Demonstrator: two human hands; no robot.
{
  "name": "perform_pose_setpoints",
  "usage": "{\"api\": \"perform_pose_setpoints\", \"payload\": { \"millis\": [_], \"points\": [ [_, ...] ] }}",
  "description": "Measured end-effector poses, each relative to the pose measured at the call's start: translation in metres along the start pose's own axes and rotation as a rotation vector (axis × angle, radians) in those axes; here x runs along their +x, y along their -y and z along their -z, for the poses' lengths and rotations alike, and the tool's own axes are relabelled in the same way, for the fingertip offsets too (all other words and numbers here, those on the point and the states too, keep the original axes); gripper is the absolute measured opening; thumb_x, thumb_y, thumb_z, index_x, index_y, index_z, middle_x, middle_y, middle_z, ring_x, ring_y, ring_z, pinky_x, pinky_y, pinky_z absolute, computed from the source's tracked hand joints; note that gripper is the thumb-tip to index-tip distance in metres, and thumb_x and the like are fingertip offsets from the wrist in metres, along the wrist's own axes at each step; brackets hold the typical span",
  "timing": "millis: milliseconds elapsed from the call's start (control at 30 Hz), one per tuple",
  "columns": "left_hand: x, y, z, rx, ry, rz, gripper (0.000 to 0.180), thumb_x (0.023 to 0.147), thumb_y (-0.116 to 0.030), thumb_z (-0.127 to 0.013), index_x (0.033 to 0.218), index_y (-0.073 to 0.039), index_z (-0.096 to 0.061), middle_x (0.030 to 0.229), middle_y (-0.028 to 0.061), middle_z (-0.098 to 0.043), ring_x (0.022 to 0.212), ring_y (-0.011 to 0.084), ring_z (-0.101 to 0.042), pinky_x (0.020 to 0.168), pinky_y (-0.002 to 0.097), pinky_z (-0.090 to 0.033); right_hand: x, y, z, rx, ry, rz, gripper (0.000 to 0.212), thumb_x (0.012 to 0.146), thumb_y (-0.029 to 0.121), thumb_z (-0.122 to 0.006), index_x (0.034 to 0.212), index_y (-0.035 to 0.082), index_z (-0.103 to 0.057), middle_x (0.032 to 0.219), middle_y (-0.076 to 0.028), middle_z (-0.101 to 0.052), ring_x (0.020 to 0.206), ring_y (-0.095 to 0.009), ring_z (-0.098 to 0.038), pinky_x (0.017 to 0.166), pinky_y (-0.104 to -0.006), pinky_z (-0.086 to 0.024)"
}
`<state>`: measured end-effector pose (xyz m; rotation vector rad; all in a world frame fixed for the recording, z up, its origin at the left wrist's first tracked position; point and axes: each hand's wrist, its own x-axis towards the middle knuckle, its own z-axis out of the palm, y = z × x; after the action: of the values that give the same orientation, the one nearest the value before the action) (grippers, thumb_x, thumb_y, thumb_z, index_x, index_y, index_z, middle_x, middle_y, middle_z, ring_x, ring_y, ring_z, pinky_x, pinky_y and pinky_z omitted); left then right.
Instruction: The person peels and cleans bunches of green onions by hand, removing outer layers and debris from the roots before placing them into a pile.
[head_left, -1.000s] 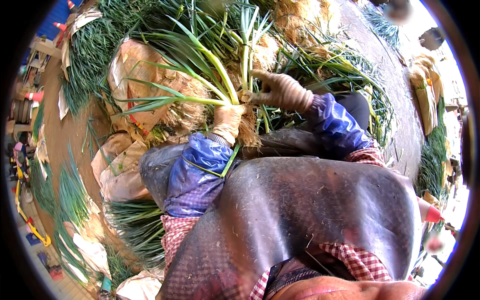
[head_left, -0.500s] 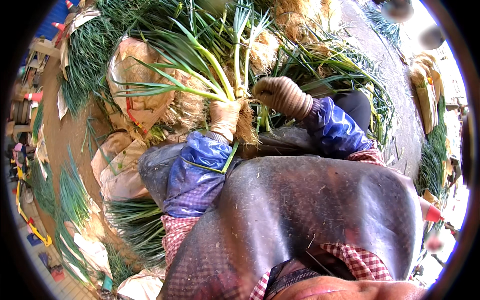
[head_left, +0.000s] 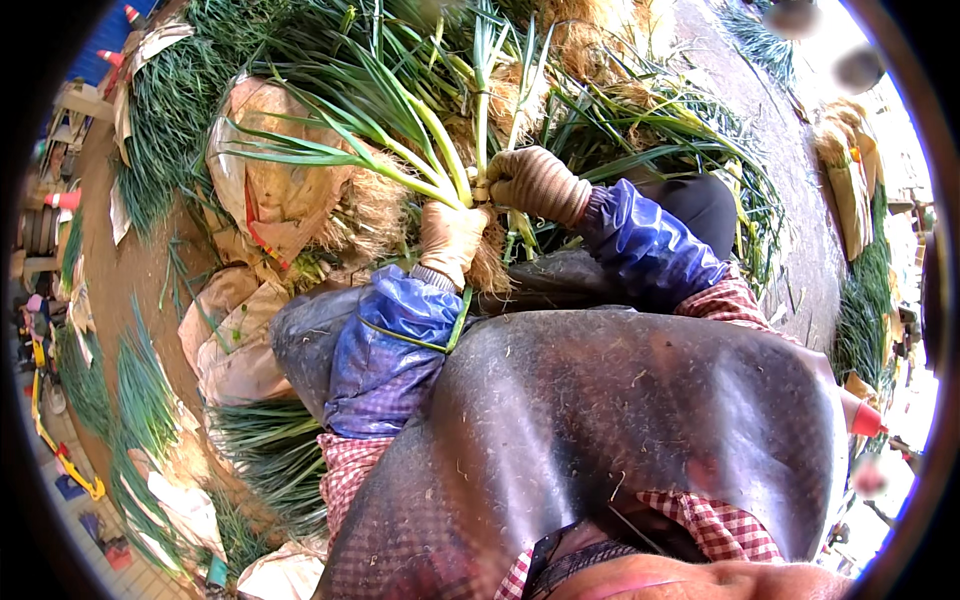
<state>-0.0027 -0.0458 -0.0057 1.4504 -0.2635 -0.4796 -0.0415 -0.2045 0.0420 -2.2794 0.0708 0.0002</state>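
Note:
My left hand (head_left: 450, 240), in a pale glove, is closed round the lower stalks of a few green onions (head_left: 437, 140). Their long leaves fan upward and to the left. Tan stringy roots (head_left: 489, 262) hang just right of that hand. My right hand (head_left: 543, 184), in a brown ribbed glove, is closed with its fingertips against the stalks right above the left hand. Whatever is pinched between those fingertips is hidden. Both forearms wear shiny blue sleeves, and a green strand (head_left: 458, 320) loops round the left one.
Heaps of green onions (head_left: 180, 110) lie beyond and left of me. A tan wrapped bundle (head_left: 275, 150) with roots showing is close to my left hand. More loose green onions (head_left: 690, 140) lie at the right. A dark apron (head_left: 620, 400) covers my lap. An orange cone (head_left: 866, 420) stands far right.
My right hand has moved left, up against the stalks beside my left hand. The left hand keeps its hold, and the onion leaves have shifted slightly.

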Motion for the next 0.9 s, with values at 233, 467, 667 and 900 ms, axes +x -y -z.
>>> {"api": "perform_pose_setpoints", "payload": {
  "millis": [233, 467, 667, 900],
  "points": [
    [0.005, 0.002, -0.002, 0.283, -0.084, -0.039, 0.021, 0.072, -0.012, -0.070, 0.087, 0.002, -0.064, 0.076, 0.0123, -0.067, 0.064, 0.0198, -0.061, 0.062, 0.0321, -0.048, -0.015, 0.006, 0.003, 0.173, 0.303, -0.124, 0.017, 0.072, 0.009, -0.062, 0.086, 0.003, -0.069, 0.069, -0.010, -0.065, 0.063, -0.013, -0.060, 0.059, -0.0301, -0.049],
    [0.010, 0.020, 0.009, 0.381, -0.095, -0.047, 0.031, 0.067, -0.018, -0.075, 0.089, 0.000, -0.063, 0.076, 0.0163, -0.066, 0.069, 0.0295, -0.064, 0.064, 0.0369, -0.050, -0.015, 0.007, 0.009, -0.192, 0.050, 0.029, 0.024, 0.076, 0.029, -0.066, 0.082, 0.006, -0.066, 0.070, -0.014, -0.064, 0.066, -0.028, -0.064, 0.062, -0.0360, -0.051],
    [0.001, -0.003, 0.005, 0.545, -0.071, -0.007, 0.028, 0.065, -0.015, -0.068, 0.088, -0.001, -0.063, 0.076, 0.0164, -0.066, 0.071, 0.0319, -0.064, 0.066, 0.0382, -0.051, -0.003, -0.014, -0.005, -0.113, 0.150, -0.004, 0.041, 0.084, 0.042, -0.062, 0.090, 0.002, -0.068, 0.071, -0.019, -0.063, 0.067, -0.032, -0.063, 0.066, -0.0379, -0.050],
    [0.001, 0.001, 0.009, 0.598, -0.083, -0.006, 0.026, 0.066, -0.014, -0.067, 0.089, -0.002, -0.064, 0.079, 0.0162, -0.067, 0.074, 0.0325, -0.065, 0.070, 0.0385, -0.051, 0.010, -0.017, -0.007, 0.062, 0.204, -0.073, 0.025, 0.083, 0.023, -0.065, 0.100, 0.004, -0.069, 0.076, -0.010, -0.069, 0.068, -0.012, -0.061, 0.069, -0.0283, -0.051]
  ]
}}
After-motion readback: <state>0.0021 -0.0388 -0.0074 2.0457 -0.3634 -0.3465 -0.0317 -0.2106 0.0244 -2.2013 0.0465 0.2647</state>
